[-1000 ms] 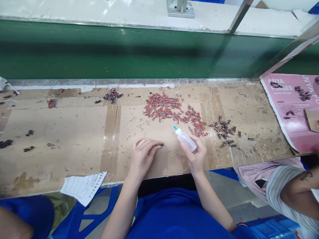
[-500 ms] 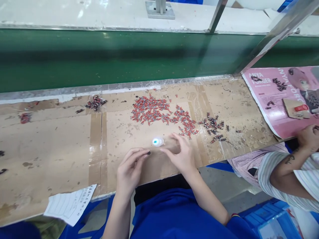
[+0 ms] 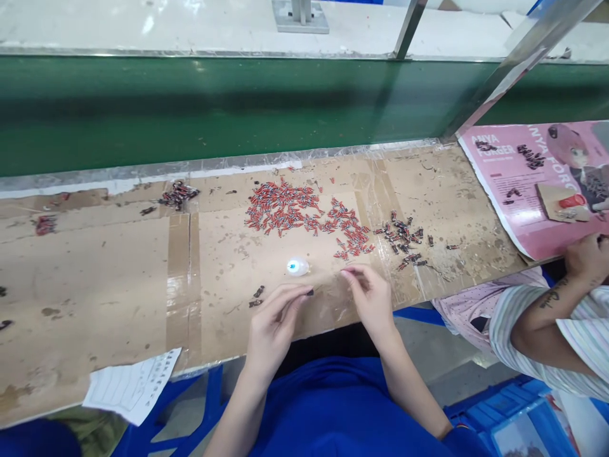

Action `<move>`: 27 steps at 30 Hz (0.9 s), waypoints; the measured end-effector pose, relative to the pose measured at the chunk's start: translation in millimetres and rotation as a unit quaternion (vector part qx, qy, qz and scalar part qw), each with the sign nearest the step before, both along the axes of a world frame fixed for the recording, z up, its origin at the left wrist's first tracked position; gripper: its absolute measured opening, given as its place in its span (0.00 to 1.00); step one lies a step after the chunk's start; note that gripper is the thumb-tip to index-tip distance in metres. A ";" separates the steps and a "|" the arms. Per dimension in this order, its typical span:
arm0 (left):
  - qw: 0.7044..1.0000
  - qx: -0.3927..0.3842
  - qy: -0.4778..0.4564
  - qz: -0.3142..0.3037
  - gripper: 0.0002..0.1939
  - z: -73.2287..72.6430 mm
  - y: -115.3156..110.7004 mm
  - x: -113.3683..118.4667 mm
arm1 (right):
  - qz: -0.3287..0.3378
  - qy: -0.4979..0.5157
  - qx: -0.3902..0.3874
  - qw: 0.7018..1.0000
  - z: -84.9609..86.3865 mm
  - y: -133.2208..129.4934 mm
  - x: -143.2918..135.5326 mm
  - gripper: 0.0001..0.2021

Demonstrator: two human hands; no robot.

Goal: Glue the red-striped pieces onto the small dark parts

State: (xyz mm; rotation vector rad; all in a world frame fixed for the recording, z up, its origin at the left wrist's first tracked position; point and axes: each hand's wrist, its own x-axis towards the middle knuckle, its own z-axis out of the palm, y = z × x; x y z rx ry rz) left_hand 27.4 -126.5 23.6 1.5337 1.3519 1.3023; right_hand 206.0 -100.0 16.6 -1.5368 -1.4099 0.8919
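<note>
My left hand (image 3: 278,317) pinches a small dark part (image 3: 310,292) at its fingertips, over the cardboard near the front edge. To its right, my right hand (image 3: 371,298) has thumb and forefinger pressed together; what they hold, if anything, is too small to name. A small white bottle with a blue tip (image 3: 297,266) lies just beyond my hands. Behind it spreads a pile of small red and silver parts (image 3: 285,206). Dark assembled pieces (image 3: 404,235) lie to the right. Two small dark pieces (image 3: 257,297) rest left of my left hand.
Another dark pile (image 3: 177,195) and a few red parts (image 3: 45,224) lie at the left. A handwritten paper (image 3: 133,384) overhangs the front edge. On the right are a pink poster (image 3: 514,197) and another person's arm (image 3: 547,311). A green belt (image 3: 214,114) runs behind.
Both my hands have moved right. My right thumb and forefinger, apart before, have come together. Two dark pieces left of my left hand are now uncovered. The view has shifted slightly.
</note>
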 end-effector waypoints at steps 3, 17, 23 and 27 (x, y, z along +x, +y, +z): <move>1.000 0.000 0.016 0.000 0.08 2.3 2.4 5.1 | 0.083 0.082 -0.004 0.993 13.8 -10.1 -9.7 0.08; 0.999 -0.027 0.023 0.014 0.07 -3.8 -2.6 4.8 | 0.102 0.079 -0.005 0.992 10.8 -13.3 -16.5 0.08; 0.996 -0.083 -0.042 0.007 0.09 -4.8 -0.5 6.7 | 0.078 0.089 -0.019 0.993 13.5 -13.0 -15.1 0.06; 0.990 -0.113 -0.077 0.033 0.10 -3.4 1.3 11.5 | 0.083 0.068 0.007 0.994 15.6 -13.8 -16.4 0.07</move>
